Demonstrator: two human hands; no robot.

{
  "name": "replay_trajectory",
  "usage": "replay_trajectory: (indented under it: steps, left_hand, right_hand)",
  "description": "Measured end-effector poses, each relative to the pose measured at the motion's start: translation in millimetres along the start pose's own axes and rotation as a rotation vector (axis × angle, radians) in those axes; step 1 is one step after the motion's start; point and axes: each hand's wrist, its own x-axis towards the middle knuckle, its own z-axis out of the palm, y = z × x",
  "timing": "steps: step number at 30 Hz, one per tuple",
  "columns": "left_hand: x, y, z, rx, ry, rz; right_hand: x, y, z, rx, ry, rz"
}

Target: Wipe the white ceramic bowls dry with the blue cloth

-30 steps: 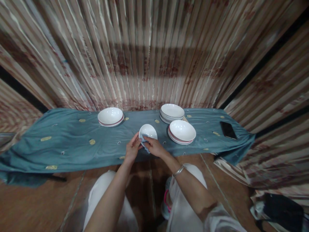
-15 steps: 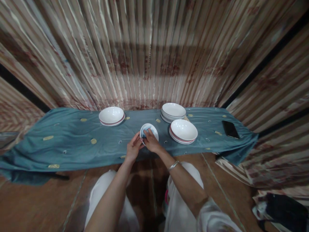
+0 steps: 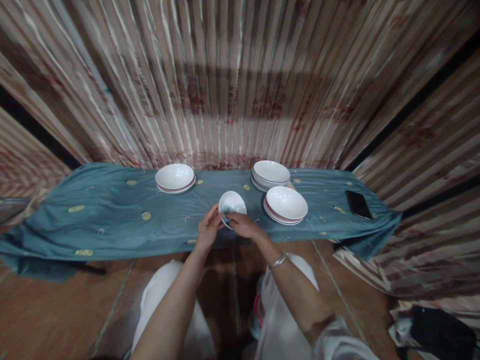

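A small white bowl (image 3: 233, 201) is held over the front of the table, tilted toward me. My left hand (image 3: 210, 226) grips its left rim, thumb and fingers closed on it. My right hand (image 3: 242, 225) is at the near inner side of the bowl, fingers closed on a bluish cloth (image 3: 225, 218), mostly hidden by the fingers. To the right of the hands stands a stack of white bowls with reddish rims (image 3: 287, 204). Behind it is a stack of dark-rimmed white plates (image 3: 271, 172).
Another short stack of white bowls (image 3: 175, 177) stands at the back left. A black phone (image 3: 358, 204) lies at the right end. A teal patterned cloth (image 3: 116, 220) covers the long table. A pleated curtain (image 3: 210, 90) hangs right behind it.
My right hand has moved from the bowl's middle down to its near rim, taking the bluish cloth along. More of the bowl's white inside shows. My left hand keeps its grip.
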Motion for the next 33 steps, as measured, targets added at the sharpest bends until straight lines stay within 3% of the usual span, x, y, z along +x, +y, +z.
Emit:
replay_trajectory:
  steps: [7, 11, 16, 20, 25, 33]
  left_hand:
    - [0, 2, 1, -0.002, -0.005, 0.005]
    - [1, 2, 0, 0.020, -0.020, 0.011]
    - [5, -5, -3, 0.001, 0.007, -0.008]
    - [6, -10, -2, -0.055, 0.049, -0.034]
    - [4, -5, 0, -0.040, -0.002, -0.025]
    - [2, -2, 1, -0.016, -0.049, -0.002]
  right_hand:
    - [-2, -2, -2, 0.326, 0.052, 0.049]
    - [0, -5, 6, 0.540, 0.195, 0.064]
    - [7, -11, 8, 0.607, 0.347, 0.088]
    - [14, -14, 4, 0.474, 0.468, 0.026]
    - [26, -13, 3, 0.174, 0.563, 0.035]
    - [43, -1, -12, -0.134, 0.480, 0.107]
